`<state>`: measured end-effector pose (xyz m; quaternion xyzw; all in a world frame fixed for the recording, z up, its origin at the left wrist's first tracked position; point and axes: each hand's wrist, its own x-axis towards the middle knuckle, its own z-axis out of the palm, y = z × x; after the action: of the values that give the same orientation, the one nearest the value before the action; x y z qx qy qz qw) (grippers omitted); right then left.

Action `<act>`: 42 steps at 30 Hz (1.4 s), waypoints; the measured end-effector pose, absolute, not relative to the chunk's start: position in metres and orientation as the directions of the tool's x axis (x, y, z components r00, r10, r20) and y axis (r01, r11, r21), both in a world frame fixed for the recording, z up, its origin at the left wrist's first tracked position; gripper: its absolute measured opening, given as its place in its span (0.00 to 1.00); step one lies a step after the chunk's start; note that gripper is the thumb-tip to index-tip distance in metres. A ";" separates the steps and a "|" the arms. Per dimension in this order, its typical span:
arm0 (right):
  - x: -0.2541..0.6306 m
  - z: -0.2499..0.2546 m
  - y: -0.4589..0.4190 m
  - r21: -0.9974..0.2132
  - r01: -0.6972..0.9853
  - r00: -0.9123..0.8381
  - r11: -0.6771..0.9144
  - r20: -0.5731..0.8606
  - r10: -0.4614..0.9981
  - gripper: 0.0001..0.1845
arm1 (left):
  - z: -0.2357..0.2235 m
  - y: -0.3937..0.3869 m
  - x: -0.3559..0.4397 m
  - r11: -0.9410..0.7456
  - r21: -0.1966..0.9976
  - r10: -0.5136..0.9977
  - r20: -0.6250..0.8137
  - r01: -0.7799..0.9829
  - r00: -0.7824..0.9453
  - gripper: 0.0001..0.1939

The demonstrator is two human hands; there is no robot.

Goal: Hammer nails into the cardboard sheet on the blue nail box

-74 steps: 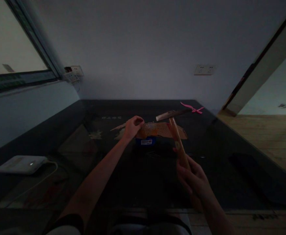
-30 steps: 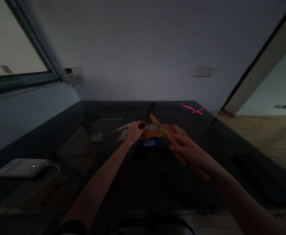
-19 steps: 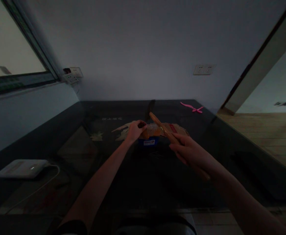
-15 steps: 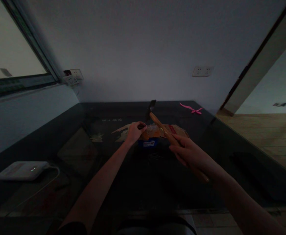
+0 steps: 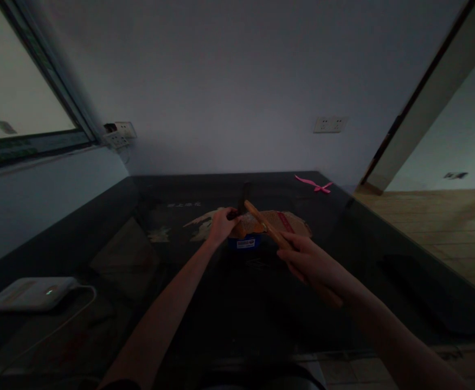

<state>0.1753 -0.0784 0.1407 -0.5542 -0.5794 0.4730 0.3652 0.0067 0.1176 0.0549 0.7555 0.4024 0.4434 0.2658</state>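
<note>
My right hand (image 5: pixel 314 265) is wrapped around the wooden handle of a hammer (image 5: pixel 272 227). The dark hammer head points away from me, low over a brown, orange-tinted piece (image 5: pixel 246 223) beside my left hand. Fingers and thumb of my left hand (image 5: pixel 221 225) are pinched together at that piece's left end; something small and dark shows at the fingertips, too dim to name. Under the piece sits a blue box or tub (image 5: pixel 243 242) with a white label. A flattened piece of cardboard (image 5: pixel 288 222) with a red strip lies to the right, partly behind the hammer.
The dark glossy table (image 5: pixel 205 303) runs to the wall. At left lies a white power bank-like device (image 5: pixel 30 294) with a cable. A pink ribbon (image 5: pixel 316 186) is near the far right corner. A dark flat object (image 5: pixel 424 292) lies at right. Wall sockets (image 5: pixel 330 125) are behind.
The hammer head has come down from a raised position to close above the brown piece by my left hand. My left hand stays in place; the view has shifted slightly.
</note>
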 end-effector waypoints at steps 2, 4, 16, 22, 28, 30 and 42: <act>0.174 0.140 -0.078 -0.953 0.296 -0.113 -0.064 -0.102 0.988 0.16 | 0.055 0.117 0.006 -0.536 0.758 0.843 0.454 0.372 0.289 0.06; 0.174 0.142 -0.080 -0.959 0.280 -0.094 -0.044 -0.073 0.993 0.17 | 0.055 0.117 0.006 -0.538 0.765 0.840 0.450 0.354 0.304 0.05; 0.173 0.147 -0.082 -0.946 0.321 -0.068 -0.050 -0.075 0.995 0.15 | 0.055 0.118 0.007 -0.554 0.754 0.828 0.457 0.352 0.325 0.04; 0.171 0.145 -0.080 -0.946 0.319 -0.091 -0.059 -0.093 0.992 0.15 | 0.057 0.118 0.006 -0.535 0.757 0.842 0.443 0.375 0.309 0.04; 0.169 0.137 -0.080 -0.946 0.317 -0.057 -0.059 -0.081 0.995 0.18 | 0.056 0.118 0.006 -0.535 0.768 0.840 0.438 0.353 0.319 0.04; 0.170 0.137 -0.080 -0.952 0.302 -0.041 -0.046 -0.061 0.997 0.22 | 0.055 0.119 0.007 -0.527 0.788 0.841 0.432 0.319 0.325 0.04; 0.171 0.137 -0.087 -0.950 0.311 -0.063 -0.040 -0.063 0.996 0.18 | 0.058 0.116 0.006 -0.521 0.769 0.848 0.417 0.371 0.327 0.05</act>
<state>0.1709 -0.0872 0.1375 -0.5667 -0.5766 0.4462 0.3837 0.0056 0.1161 0.0577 0.7636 0.3993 0.4209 0.2833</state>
